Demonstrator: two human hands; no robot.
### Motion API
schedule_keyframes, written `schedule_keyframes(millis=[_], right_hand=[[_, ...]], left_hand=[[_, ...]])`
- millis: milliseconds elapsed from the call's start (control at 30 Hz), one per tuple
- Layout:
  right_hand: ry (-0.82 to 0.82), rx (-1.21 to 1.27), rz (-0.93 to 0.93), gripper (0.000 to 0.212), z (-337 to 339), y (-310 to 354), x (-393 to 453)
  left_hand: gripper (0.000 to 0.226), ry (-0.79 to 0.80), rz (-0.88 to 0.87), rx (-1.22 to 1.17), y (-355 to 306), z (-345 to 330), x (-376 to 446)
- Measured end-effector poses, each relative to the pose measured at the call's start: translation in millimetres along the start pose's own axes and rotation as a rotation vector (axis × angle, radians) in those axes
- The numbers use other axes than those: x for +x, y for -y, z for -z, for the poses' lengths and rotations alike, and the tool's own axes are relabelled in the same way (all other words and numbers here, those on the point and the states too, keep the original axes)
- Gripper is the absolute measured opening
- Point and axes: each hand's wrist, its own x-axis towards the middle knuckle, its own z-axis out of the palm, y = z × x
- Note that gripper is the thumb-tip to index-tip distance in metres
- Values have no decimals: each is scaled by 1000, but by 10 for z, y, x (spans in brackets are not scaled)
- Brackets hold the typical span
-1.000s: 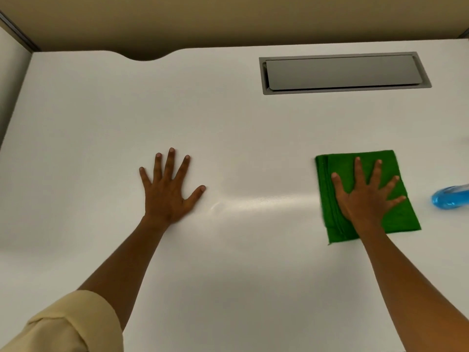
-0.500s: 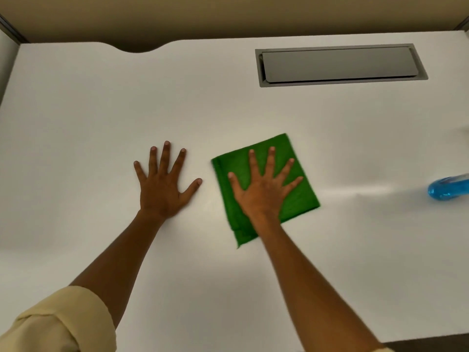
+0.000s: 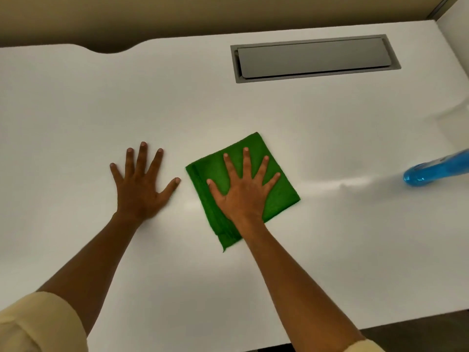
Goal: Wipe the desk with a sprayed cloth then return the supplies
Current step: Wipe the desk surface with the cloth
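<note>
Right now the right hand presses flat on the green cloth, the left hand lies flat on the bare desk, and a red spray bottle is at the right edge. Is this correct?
One detail is wrong: the spray bottle is blue, not red, as the head view shows. The rest holds: the right hand presses flat on the green cloth, and the left hand lies flat on the bare desk.

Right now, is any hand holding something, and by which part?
Nothing is gripped. The right hand lies flat with spread fingers on the middle of the green cloth, pressing it onto the desk. The left hand rests flat on bare desk.
</note>
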Motion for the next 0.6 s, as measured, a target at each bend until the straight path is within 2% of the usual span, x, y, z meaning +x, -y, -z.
schedule_keyframes(millis=[133,300,433,600], right_hand=[[-1,-35,-212,85,206,-796,510],[-39,0,-472,89,392,-1730,542],[-43,4,-508,88,451,-1843,564],[-39,32,-465,89,423,-1453,764]], left_hand=[[84,-3,5,0,-5,-3,1],[85,2,9,1,-31,17,-3],[85,8,20,2,-22,20,4],[83,9,27,2,-19,10,3]])
